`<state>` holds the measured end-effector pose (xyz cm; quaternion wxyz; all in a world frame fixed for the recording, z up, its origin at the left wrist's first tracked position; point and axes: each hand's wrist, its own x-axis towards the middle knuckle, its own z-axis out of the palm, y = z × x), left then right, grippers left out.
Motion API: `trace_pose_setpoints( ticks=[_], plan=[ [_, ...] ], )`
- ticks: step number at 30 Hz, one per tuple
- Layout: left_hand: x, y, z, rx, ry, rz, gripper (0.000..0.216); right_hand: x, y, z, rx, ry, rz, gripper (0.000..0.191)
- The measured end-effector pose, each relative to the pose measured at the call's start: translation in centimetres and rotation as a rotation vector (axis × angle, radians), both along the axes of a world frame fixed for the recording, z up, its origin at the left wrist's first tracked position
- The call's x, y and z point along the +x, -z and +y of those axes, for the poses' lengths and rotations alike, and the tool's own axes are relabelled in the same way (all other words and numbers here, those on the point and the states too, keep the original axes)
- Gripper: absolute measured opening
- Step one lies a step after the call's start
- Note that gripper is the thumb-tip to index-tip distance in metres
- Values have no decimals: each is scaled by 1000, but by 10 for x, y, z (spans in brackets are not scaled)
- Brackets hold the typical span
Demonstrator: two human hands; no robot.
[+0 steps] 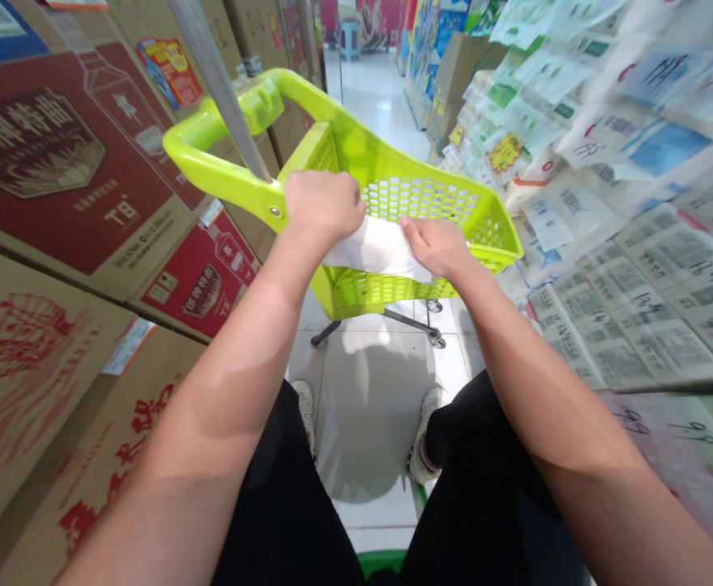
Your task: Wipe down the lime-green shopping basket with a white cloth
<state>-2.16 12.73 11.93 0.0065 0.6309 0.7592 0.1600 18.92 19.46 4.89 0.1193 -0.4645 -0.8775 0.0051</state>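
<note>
A lime-green wheeled shopping basket [448, 203] stands in the aisle right in front of me. Over its near rim lies a white cloth [378, 248]. My left hand [323, 203] is closed in a fist on the cloth's left end, pressed against the rim by the handle hinge. My right hand [435, 244] lies on the cloth's right part with fingers together, gripping it. The basket's green handle [210, 134] is raised to the left, with a metal rod [222, 85] running up from the hinge.
Stacked cardboard cartons [69, 187] with red print line the left side. Shelves of packaged goods [625, 179] line the right. A narrow white-tiled aisle [374, 98] runs ahead. My legs and shoes [423, 439] stand just behind the basket's wheels [435, 325].
</note>
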Motion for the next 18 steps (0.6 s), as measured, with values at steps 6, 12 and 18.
trace_pose_setpoints(
  ticks=[6,12,18],
  plan=[
    [3,2,2,-2,1,59,48,67,11,30,-53,221,-63,63],
    [20,-2,-2,58,-38,-96,66,52,10,15,-14,167,-13,63],
    [16,-1,0,35,-17,-12,61,-43,-4,-22,8,66,143,71]
  ],
)
